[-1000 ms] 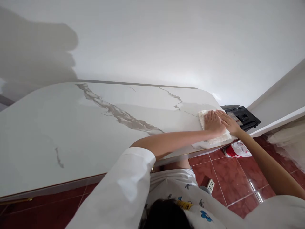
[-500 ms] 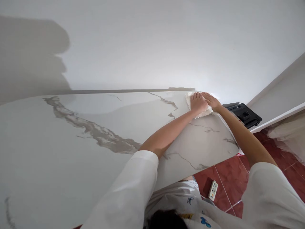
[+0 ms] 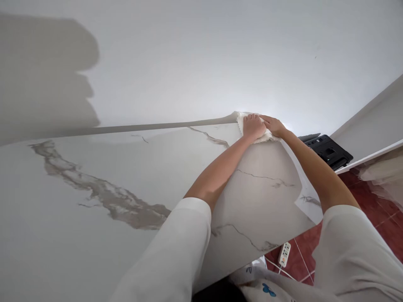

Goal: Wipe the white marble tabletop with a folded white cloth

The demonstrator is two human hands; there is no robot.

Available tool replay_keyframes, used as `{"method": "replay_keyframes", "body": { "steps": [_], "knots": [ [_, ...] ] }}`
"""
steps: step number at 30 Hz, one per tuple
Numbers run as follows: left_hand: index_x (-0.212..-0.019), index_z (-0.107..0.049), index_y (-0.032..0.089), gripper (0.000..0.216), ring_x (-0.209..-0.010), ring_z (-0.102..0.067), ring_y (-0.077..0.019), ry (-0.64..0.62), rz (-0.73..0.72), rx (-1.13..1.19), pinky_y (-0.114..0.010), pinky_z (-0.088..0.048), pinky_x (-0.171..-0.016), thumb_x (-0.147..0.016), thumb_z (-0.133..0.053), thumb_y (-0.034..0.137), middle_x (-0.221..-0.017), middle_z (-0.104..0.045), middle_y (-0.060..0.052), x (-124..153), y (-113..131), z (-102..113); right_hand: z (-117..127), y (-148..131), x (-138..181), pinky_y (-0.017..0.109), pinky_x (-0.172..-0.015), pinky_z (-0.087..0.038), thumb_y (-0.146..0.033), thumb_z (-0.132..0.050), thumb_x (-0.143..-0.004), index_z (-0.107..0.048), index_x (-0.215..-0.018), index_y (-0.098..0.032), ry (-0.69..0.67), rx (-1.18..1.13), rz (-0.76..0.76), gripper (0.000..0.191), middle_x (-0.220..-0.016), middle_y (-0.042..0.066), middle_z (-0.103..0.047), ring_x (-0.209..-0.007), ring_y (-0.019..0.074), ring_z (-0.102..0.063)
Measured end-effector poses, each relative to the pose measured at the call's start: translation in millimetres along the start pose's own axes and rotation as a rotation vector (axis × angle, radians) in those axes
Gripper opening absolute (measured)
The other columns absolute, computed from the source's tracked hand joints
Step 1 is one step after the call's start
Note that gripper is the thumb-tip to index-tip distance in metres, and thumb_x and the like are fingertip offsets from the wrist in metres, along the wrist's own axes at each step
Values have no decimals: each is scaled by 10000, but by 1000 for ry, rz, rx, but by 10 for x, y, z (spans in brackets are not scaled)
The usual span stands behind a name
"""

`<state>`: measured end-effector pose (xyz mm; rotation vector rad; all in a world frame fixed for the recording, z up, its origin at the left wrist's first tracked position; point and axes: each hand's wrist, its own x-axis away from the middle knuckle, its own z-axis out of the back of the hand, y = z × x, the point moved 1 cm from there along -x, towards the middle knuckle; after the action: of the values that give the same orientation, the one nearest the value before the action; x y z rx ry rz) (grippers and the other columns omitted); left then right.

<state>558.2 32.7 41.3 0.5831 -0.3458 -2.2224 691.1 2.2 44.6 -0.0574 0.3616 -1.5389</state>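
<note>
A white cloth (image 3: 268, 136) with a scalloped edge lies bunched at the far right corner of a white marble-patterned tabletop (image 3: 176, 167), against the wall. On top of it my left hand (image 3: 254, 126) presses down, fingers curled over the fabric. My right hand (image 3: 273, 126) sits close beside it, its fingers together and touching the left hand, with part of the cloth under them. The right fingertips are partly hidden behind the left hand. Grey-brown veins run across the tabletop, and both forearms reach over it.
A plain white wall (image 3: 204, 54) rises along the table's far edge. Beyond the right end stands a black case-like object (image 3: 330, 152). On the red tiled floor (image 3: 302, 256) lies a white power strip (image 3: 284, 254) with a cable. Sheer pale fabric (image 3: 382, 178) hangs at the far right.
Both hands and the cloth have moved slightly left and up in the picture, towards the wall. The view has shifted, so the tabletop sits at a different angle.
</note>
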Motion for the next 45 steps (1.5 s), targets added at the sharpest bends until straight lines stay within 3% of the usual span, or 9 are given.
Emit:
{"method": "replay_keyframes", "body": {
  "steps": [5,10,16,22,26,34,37,41,45],
  "knots": [
    [-1275,-492,49,437,-1260,-404,-274,-1,-12,-52,-396,-245,-1091,-924,-304,232,-1313,-514,-168,-15,187,-92,14,254,73,453,-1074,-374,-383,-302,-899,-493,-1370,-268,-7,-16,-38,521,-1404,-34,-512,-1292,261,-469],
    [-1379,-390,17,517,-1376,-273,-272,-35,-76,-29,-409,-177,-1141,-921,-287,234,-1449,-390,-177,133,405,-157,40,391,368,445,-1094,-362,-396,-261,-913,-410,-1423,-240,32,-4,-25,553,-1450,-5,-458,-1323,241,-436],
    [-1399,-371,7,548,-1379,-277,-284,-16,-158,-1,-434,-191,-1144,-910,-292,242,-1480,-361,-182,469,715,-215,116,463,921,489,-1118,-330,-421,-264,-912,-366,-1444,-191,51,-19,-102,588,-1497,48,-379,-1364,257,-371],
    [-1372,-400,-13,534,-1352,-318,-290,-13,-266,9,-419,-222,-1129,-914,-300,242,-1449,-396,-198,907,1017,-256,182,464,1603,515,-1090,-364,-469,-215,-927,-357,-1452,-223,58,-41,-87,596,-1460,47,-439,-1351,268,-390],
    [-1366,-412,7,518,-1346,-329,-283,3,-306,11,-412,-224,-1125,-914,-301,236,-1443,-410,-182,1193,1126,-232,197,387,1951,483,-1137,-309,-480,-178,-945,-366,-1449,-174,69,22,-75,618,-1471,74,-423,-1381,251,-336],
    [-1375,-396,-6,529,-1336,-346,-295,-22,-336,-3,-428,-234,-1125,-923,-300,252,-1439,-418,-195,1839,1264,-48,271,-49,2543,507,-1169,-244,-380,-209,-957,-306,-1475,-126,69,172,41,585,-1515,102,-339,-1416,251,-252],
    [-1391,-370,-18,546,-1364,-311,-307,-54,-350,-16,-433,-214,-1139,-927,-302,260,-1469,-378,-199,2124,1235,61,263,-313,2764,544,-1144,-276,-342,-230,-951,-311,-1477,-156,64,221,30,563,-1512,95,-344,-1410,268,-266],
    [-1396,-369,-24,553,-1387,-288,-317,-93,-376,-21,-435,-188,-1155,-934,-299,271,-1485,-355,-203,2497,1029,255,217,-776,2940,559,-1099,-336,-320,-283,-932,-327,-1471,-159,45,269,45,564,-1494,102,-375,-1388,297,-316],
    [-1402,-373,-22,556,-1401,-277,-305,-121,-398,-38,-431,-183,-1165,-944,-277,280,-1489,-358,-195,2831,655,515,115,-1339,2922,529,-1092,-357,-352,-354,-906,-397,-1430,-117,35,286,108,576,-1433,147,-459,-1341,316,-397]
  ]
}}
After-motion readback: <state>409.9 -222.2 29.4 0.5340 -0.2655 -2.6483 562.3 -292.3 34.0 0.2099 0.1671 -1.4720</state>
